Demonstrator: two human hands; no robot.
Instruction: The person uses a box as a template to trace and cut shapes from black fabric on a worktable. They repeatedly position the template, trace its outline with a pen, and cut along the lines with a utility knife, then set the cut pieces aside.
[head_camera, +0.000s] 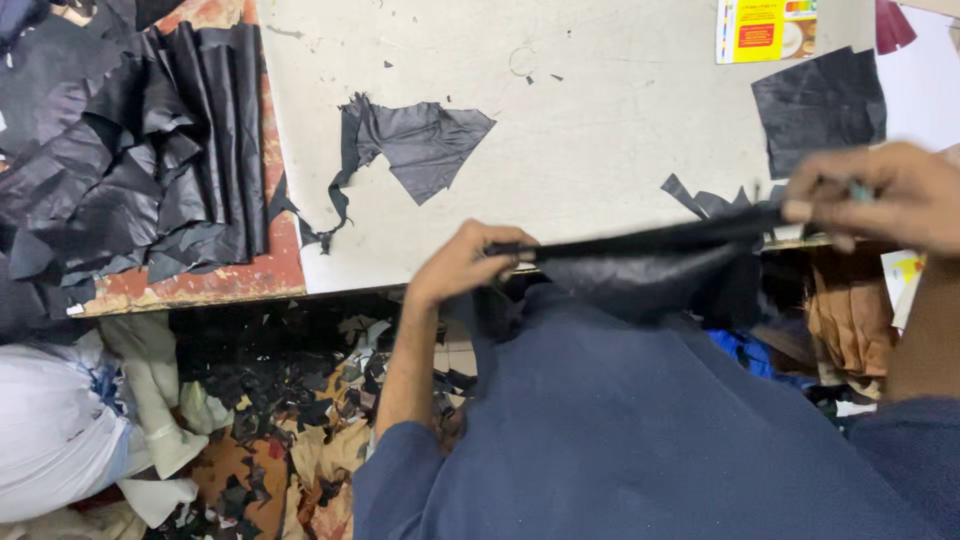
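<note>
A black leather piece (650, 262) is stretched edge-on between both hands at the near edge of the white worktable (600, 120). My left hand (462, 262) pinches its left end. Blurred at the right, my right hand (885, 195) grips the other end; a small light-blue object shows among its fingers. The leather sags in the middle over my dark blue garment (620, 430).
Black leather offcuts lie on the table: a jagged scrap (420, 145) at centre and a squarish piece (820, 108) at right. A heap of black leather (130, 150) sits at left. A yellow printed card (765, 28) lies at the far edge. Scraps litter the floor (290, 420); a white sack (50, 430) stands left.
</note>
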